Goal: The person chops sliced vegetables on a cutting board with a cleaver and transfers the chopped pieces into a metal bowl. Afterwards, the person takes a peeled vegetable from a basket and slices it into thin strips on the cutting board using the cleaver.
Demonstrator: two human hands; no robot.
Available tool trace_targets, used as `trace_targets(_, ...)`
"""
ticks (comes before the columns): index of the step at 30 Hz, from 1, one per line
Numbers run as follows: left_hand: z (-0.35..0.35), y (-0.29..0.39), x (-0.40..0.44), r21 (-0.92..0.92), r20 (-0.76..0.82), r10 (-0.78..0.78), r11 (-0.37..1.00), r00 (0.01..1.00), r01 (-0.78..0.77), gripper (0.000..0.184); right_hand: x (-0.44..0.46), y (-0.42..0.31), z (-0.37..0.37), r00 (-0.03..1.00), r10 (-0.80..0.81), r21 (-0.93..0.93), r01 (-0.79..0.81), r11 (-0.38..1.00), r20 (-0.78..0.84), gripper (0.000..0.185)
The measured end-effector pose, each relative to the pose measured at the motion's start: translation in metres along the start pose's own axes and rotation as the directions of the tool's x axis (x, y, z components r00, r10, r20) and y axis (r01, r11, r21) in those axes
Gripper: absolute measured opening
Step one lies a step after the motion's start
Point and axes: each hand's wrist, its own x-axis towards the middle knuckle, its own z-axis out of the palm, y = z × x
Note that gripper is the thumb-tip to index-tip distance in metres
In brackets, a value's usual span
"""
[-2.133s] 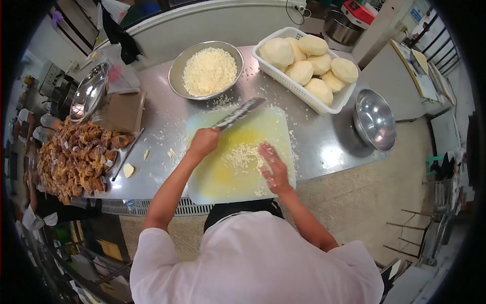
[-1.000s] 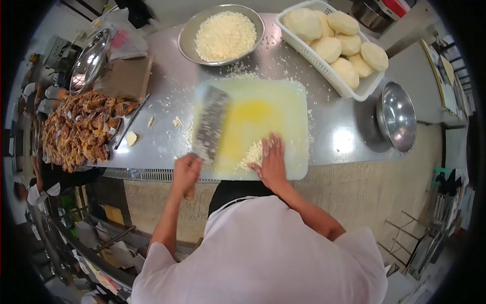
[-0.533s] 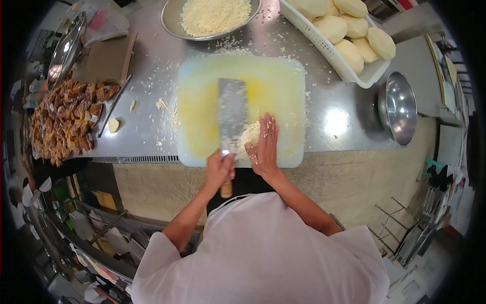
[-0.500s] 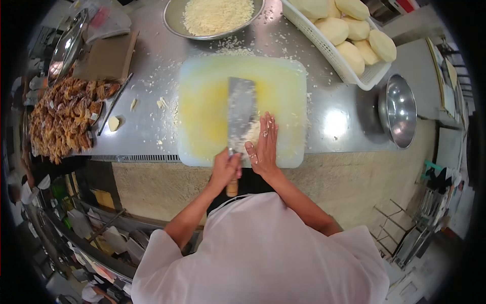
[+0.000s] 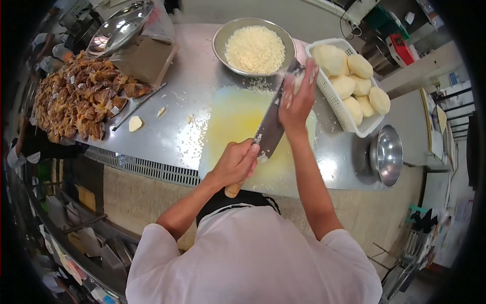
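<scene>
My left hand (image 5: 234,164) is wrapped round the wooden handle of a wide cleaver (image 5: 272,133), its blade slanting up and right over the cutting board (image 5: 223,134). Against the upper blade lies my right hand (image 5: 297,106), fingers stretched out and dusted with pale bits. Some finely chopped pale vegetable (image 5: 298,81) shows between that palm and the blade tip. Both are close to the right rim of a metal bowl (image 5: 217,48), which holds a heap of the same chopped bits (image 5: 254,49).
Right of the bowl, a white plastic basket (image 5: 338,109) holds several peeled pale tubers (image 5: 343,87). A second metal bowl (image 5: 387,156) stands at the table's right edge. Brown bagged food (image 5: 83,99), a thin rod (image 5: 137,107) and a pale offcut (image 5: 135,123) lie left.
The cleaver and my right hand have lifted from the board's near part toward the bowl, carrying chopped bits. The blade has tilted rightward. My view has shifted.
</scene>
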Motion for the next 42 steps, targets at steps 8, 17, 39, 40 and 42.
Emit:
trace_targets(8,-0.049,-0.028,-0.035,-0.125,-0.161,-0.150,0.984,0.976,0.130,0.038,0.136,0.071,0.075,0.984,-0.088,-0.106,0.105,0.989,0.155,0.032)
trace_targets(17,-0.083,-0.088,-0.053,-0.208,-0.005,-0.390,0.901,0.921,0.381,0.038,0.093,0.061,0.056,0.880,0.035,-0.132,0.032,0.991,0.473,0.038)
trace_targets(39,-0.083,-0.068,-0.011,0.510,0.238,-0.144,0.860,0.960,0.002,0.018,-0.247,-0.075,-0.157,0.342,0.938,0.070,-0.938,0.338,0.058,0.030)
trace_targets(40,-0.082,-0.068,-0.011,0.510,0.236,-0.119,0.860,0.964,-0.018,0.017,-0.271,-0.088,-0.167,0.283,0.957,0.029,-0.959,0.282,0.069,0.032)
trace_targets(42,-0.079,-0.075,-0.010,0.513,0.250,-0.098,0.857,0.963,-0.046,0.016,-0.335,-0.112,-0.185,0.171,0.980,0.012,-0.985,0.171,0.102,0.034)
